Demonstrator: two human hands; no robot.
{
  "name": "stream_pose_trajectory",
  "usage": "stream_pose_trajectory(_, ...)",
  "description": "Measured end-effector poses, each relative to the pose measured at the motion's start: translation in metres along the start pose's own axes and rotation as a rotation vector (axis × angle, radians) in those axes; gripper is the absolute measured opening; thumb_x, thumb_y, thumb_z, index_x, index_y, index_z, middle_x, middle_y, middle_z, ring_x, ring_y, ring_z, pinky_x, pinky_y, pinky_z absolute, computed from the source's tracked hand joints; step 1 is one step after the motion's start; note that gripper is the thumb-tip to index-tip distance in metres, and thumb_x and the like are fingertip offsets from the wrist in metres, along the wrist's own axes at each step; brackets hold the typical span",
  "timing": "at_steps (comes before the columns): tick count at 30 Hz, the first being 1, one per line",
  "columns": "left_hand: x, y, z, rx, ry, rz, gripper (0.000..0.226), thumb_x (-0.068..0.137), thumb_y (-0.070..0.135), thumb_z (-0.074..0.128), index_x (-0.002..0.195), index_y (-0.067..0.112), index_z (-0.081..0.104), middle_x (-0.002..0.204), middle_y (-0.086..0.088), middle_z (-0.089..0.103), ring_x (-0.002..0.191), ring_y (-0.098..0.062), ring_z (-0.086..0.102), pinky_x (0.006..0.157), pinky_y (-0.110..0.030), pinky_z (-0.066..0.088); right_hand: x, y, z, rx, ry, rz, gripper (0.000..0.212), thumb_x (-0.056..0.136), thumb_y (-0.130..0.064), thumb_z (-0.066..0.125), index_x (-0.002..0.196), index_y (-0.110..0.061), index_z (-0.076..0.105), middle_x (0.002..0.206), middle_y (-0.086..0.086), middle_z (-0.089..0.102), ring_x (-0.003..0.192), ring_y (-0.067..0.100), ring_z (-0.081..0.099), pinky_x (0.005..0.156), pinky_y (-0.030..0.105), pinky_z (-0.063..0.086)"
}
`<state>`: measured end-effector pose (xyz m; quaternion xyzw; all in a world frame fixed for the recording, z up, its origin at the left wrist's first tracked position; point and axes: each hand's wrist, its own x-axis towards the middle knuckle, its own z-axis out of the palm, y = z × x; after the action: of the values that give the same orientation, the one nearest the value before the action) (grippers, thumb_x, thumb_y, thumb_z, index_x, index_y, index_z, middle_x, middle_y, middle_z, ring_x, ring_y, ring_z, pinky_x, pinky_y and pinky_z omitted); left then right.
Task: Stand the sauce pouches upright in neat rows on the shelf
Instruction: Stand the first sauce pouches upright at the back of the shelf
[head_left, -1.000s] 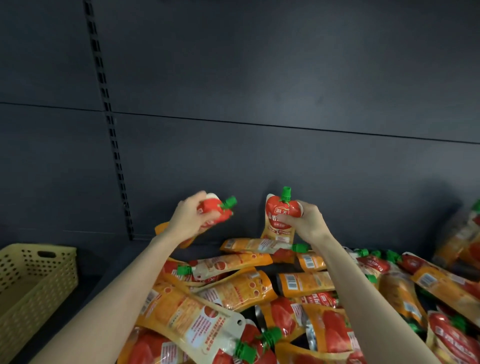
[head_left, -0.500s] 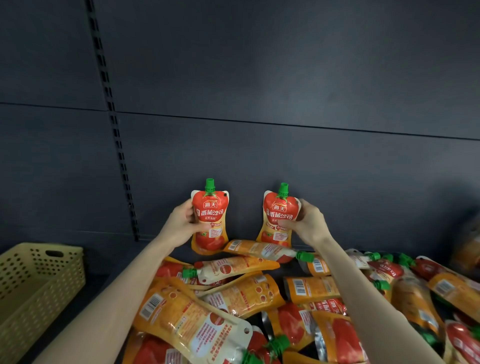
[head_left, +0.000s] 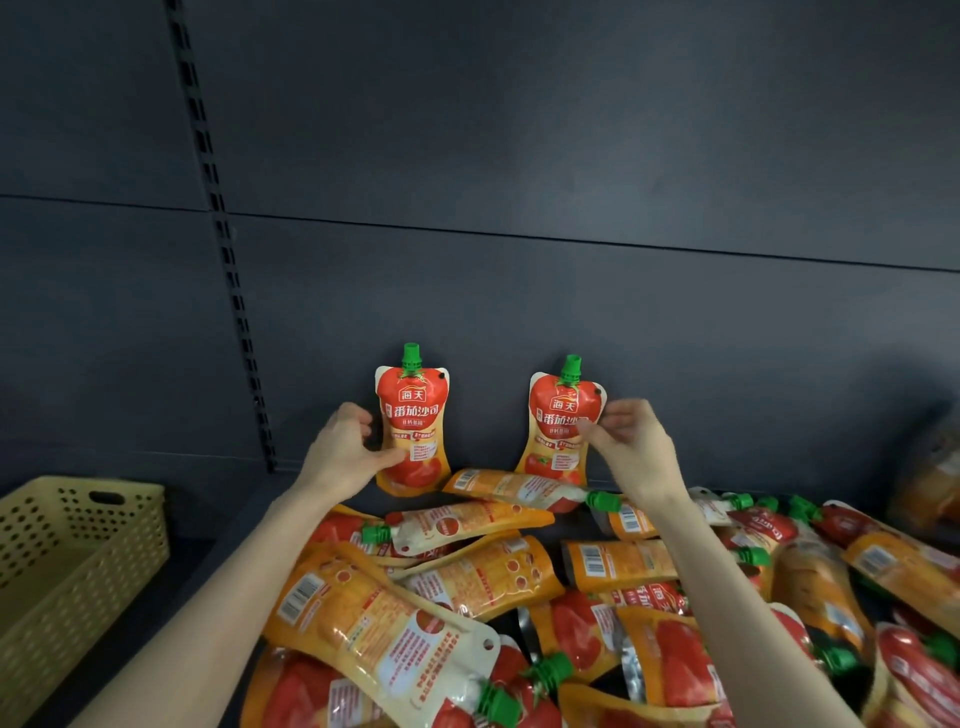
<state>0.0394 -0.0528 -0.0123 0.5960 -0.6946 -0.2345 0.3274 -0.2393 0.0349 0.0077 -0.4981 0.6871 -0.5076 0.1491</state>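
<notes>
Sauce pouches lie heaped across the shelf, well over a dozen and too overlapped for an exact count. One yellow basket sits at nine o'clock of the heap. At twelve o'clock two stand against the back panel: left upright pouch and right upright pouch. The left hand lays its thumb on the left one, grip unclear; the right hand pinches the other's edge. Once released, the right one may slump, since a lying pouch crowds its base.
</notes>
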Motion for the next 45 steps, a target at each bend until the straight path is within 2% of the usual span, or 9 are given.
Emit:
stream_pose_trajectory(3, -0.023, 0.007, -0.002, 0.050, 0.069, 0.091, 0.045, 0.073, 0.037, 0.076, 0.103, 0.013, 0.053, 0.105, -0.003, 0.058, 0.092, -0.017, 0.059, 0.081, -0.034, 0.050, -0.026, 0.004, -0.009, 0.069, -0.070, -0.034, 0.047, 0.074, -0.040, 0.075, 0.110, -0.020, 0.053, 0.110, -0.002, 0.059, 0.097, 0.010, 0.058, 0.075, 0.019, 0.046)
stream_pose_trajectory(7, -0.041, 0.020, 0.011, 0.104, -0.361, 0.221, 0.041, 0.075, 0.046, 0.070, 0.105, 0.022, 0.055, 0.107, 0.009, 0.058, 0.101, -0.008, 0.056, 0.087, -0.026, 0.047, -0.048, 0.012, -0.009, 0.002, -0.350, -0.068, 0.060, 0.062, -0.042, 0.082, 0.113, -0.033, 0.053, 0.117, -0.012, 0.052, 0.105, 0.003, 0.055, 0.074, 0.015, 0.046)
stream_pose_trajectory(11, -0.041, 0.017, 0.024, 0.194, -0.539, 0.202, 0.061, 0.074, 0.054, 0.069, 0.122, 0.020, 0.051, 0.126, 0.005, 0.053, 0.115, -0.011, 0.051, 0.094, -0.028, 0.045, -0.051, 0.013, -0.014, 0.043, -0.484, -0.080, 0.065, 0.055, -0.043, 0.083, 0.113, -0.038, 0.054, 0.120, -0.019, 0.047, 0.113, 0.004, 0.050, 0.090, 0.031, 0.052)
stream_pose_trajectory(17, -0.040, 0.009, 0.013, 0.299, -0.618, 0.116, 0.072, 0.066, 0.063, 0.070, 0.122, 0.023, 0.050, 0.121, 0.006, 0.054, 0.105, -0.009, 0.053, 0.088, -0.026, 0.046, -0.049, 0.015, -0.009, -0.083, -0.323, -0.209, 0.028, 0.072, -0.016, 0.079, 0.094, -0.026, 0.066, 0.102, -0.010, 0.065, 0.101, 0.008, 0.061, 0.081, 0.018, 0.050)
stream_pose_trajectory(22, -0.041, 0.024, -0.001, 0.329, -0.500, 0.185, 0.061, 0.063, 0.062, 0.069, 0.110, 0.025, 0.056, 0.112, 0.008, 0.055, 0.101, -0.009, 0.055, 0.085, -0.030, 0.050, -0.050, -0.002, -0.005, 0.101, -0.227, -0.243, 0.015, 0.074, -0.018, 0.077, 0.086, -0.025, 0.071, 0.089, -0.008, 0.071, 0.084, 0.001, 0.065, 0.070, 0.015, 0.051)
stream_pose_trajectory(32, -0.021, 0.081, -0.053, 0.451, -0.321, 0.356, 0.044, 0.067, 0.060, 0.069, 0.072, 0.016, 0.068, 0.077, 0.001, 0.066, 0.074, -0.011, 0.061, 0.065, -0.031, 0.052, -0.021, -0.045, 0.016, 0.176, -0.183, -0.258, 0.011, 0.079, -0.022, 0.073, 0.079, -0.022, 0.062, 0.082, -0.010, 0.064, 0.083, 0.009, 0.062, 0.073, 0.024, 0.053)
stream_pose_trajectory(35, -0.017, 0.080, -0.052, 0.338, -0.223, 0.369, 0.049, 0.059, 0.062, 0.074, 0.070, 0.016, 0.065, 0.072, 0.004, 0.065, 0.071, -0.010, 0.060, 0.057, -0.026, 0.046, -0.019, -0.046, 0.022, 0.210, -0.260, -0.226, 0.013, 0.082, -0.019, 0.069, 0.079, -0.026, 0.058, 0.090, -0.011, 0.063, 0.090, 0.005, 0.061, 0.079, 0.023, 0.051)
stream_pose_trajectory(39, -0.012, 0.063, -0.035, 0.100, -0.083, 0.293, 0.049, 0.049, 0.066, 0.076, 0.084, 0.036, 0.060, 0.100, 0.004, 0.064, 0.095, -0.015, 0.058, 0.071, -0.033, 0.055, -0.022, -0.035, 0.026, 0.284, -0.215, -0.105, 0.017, 0.085, -0.022, 0.065, 0.099, -0.019, 0.057, 0.110, -0.003, 0.062, 0.105, 0.012, 0.059, 0.083, 0.026, 0.051)
stream_pose_trajectory(45, -0.018, 0.050, -0.006, -0.462, 0.016, 0.095, 0.049, 0.061, 0.032, 0.084, 0.103, 0.022, 0.062, 0.103, 0.003, 0.068, 0.097, -0.013, 0.064, 0.084, -0.039, 0.055, -0.025, -0.022, 0.027, 0.138, -0.224, -0.054, 0.046, 0.078, -0.017, 0.073, 0.119, -0.017, 0.052, 0.119, 0.003, 0.061, 0.109, 0.019, 0.060, 0.091, 0.041, 0.053)
